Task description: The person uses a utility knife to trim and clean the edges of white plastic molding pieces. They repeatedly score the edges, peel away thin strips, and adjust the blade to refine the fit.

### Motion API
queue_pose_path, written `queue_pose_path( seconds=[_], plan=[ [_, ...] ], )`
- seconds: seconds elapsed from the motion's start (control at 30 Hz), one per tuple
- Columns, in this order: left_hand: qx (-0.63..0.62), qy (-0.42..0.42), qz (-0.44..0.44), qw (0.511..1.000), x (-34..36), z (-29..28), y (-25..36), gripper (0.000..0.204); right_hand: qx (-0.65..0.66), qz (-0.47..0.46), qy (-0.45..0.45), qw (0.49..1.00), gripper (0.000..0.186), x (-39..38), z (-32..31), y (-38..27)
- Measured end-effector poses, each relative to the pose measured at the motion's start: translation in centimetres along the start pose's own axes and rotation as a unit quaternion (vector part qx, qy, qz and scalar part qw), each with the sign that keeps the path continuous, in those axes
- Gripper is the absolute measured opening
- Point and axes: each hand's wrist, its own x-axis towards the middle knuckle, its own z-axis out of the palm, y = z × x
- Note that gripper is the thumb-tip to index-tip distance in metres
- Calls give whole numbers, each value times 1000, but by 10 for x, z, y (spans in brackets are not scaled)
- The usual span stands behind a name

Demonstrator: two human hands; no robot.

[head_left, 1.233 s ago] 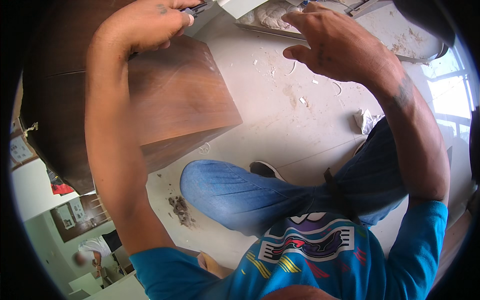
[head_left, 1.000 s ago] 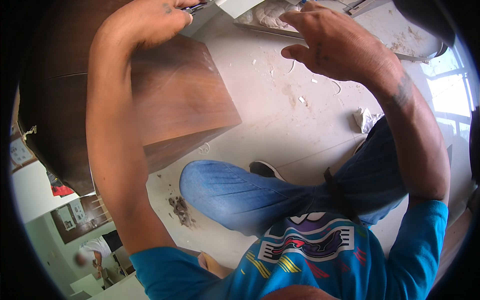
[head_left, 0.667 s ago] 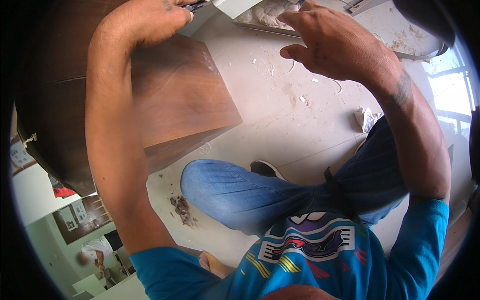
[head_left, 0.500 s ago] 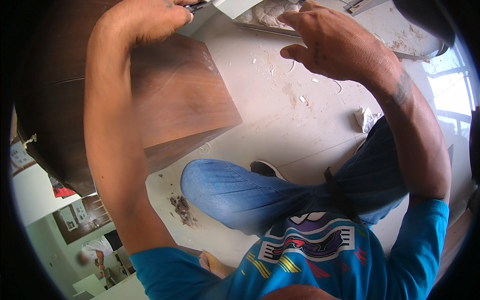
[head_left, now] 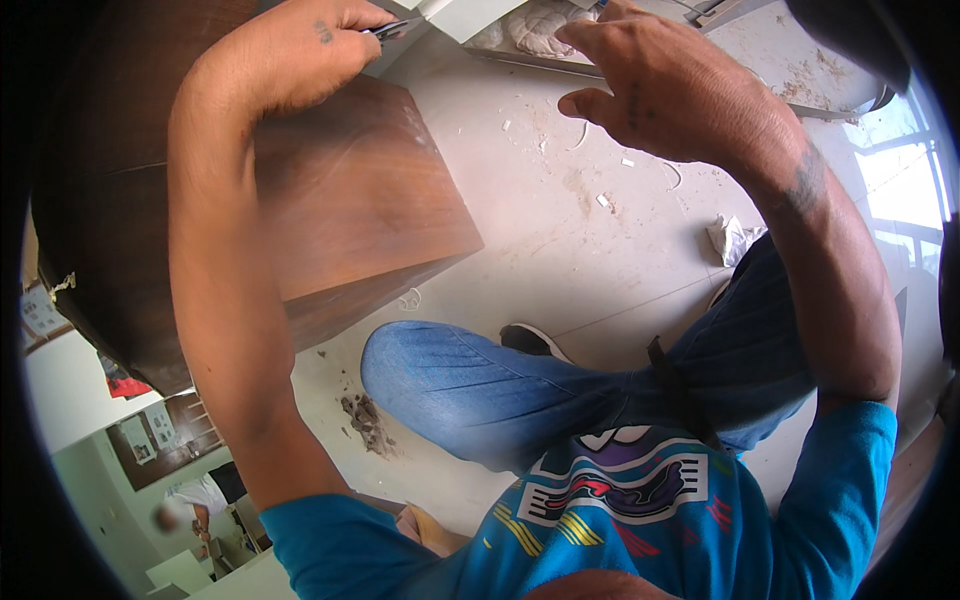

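At the top, my left hand point(head_left: 300, 55) is closed round a utility knife point(head_left: 391, 29) with a dark handle and a thin metal blade. The blade points right, at the edge of a white panel point(head_left: 468, 14) that the upper rim of the view cuts off. Whether blade and panel touch, I cannot tell. My right hand point(head_left: 670, 90) hovers to the right of the panel, palm down, its thumb apart from the stretched fingers. Nothing shows in its grasp, though some fingertips reach the top edge.
A brown wooden cabinet point(head_left: 370, 190) stands under my left arm. Beyond the panel lies a folded quilted cloth point(head_left: 545, 27). White scraps point(head_left: 603, 201) and dust litter the tiled floor point(head_left: 520, 270), with dark debris point(head_left: 368, 425) near my knee. Another person point(head_left: 195, 500) works at far lower left.
My left hand has shifted slightly down, and more of the knife shows beside the panel's edge. The right hand has hardly moved.
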Motion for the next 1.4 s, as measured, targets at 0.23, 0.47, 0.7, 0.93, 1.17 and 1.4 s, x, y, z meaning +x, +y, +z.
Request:
queue_pose_path(
  seconds=[0.23,0.47,0.7,0.93,1.17,1.4],
  plan=[
    [10,9,98,995,-2,-7,-4,32,-5,16,44,999,54,1,10,1],
    [174,151,46,972,11,19,-37,36,-21,2,55,998,55,-8,9,-11],
    [180,159,-5,971,2,18,-10,44,-22,-8,13,1000,53,-1,3,-4],
    [224,168,-24,960,-3,19,4,45,-5,-14,19,1000,52,1,5,0],
    [320,179,-87,926,8,29,11,44,-31,17,56,998,50,-14,4,-19],
    [336,198,-94,916,11,34,10,41,13,-7,-17,1000,46,-1,-4,2]
  ],
)
